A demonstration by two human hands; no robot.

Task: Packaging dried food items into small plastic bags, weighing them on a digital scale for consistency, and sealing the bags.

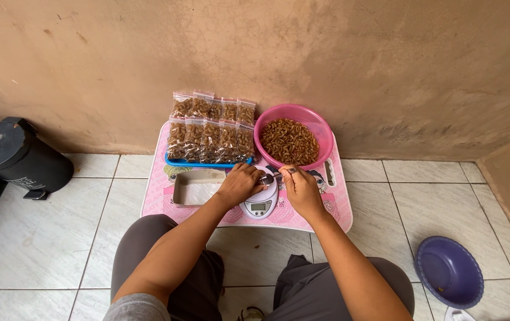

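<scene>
My left hand [240,184] and my right hand [301,189] meet over a small white digital kitchen scale [259,206] on a low pink folding table [159,193]. The right hand grips a metal spoon [277,175] whose bowl end points left toward the left hand. The left fingers curl closed beside the spoon's tip above the scale; what they hold is hidden. A pink bowl [320,128] full of brown curled snacks stands just behind the hands.
Several clear bags of the brown snack [210,128] are stacked on a blue tray at the table's back left. A metal rectangular tin [195,190] lies left of the scale. A black pedal bin [14,156] stands at far left, a purple bowl [449,271] on the tiles at right.
</scene>
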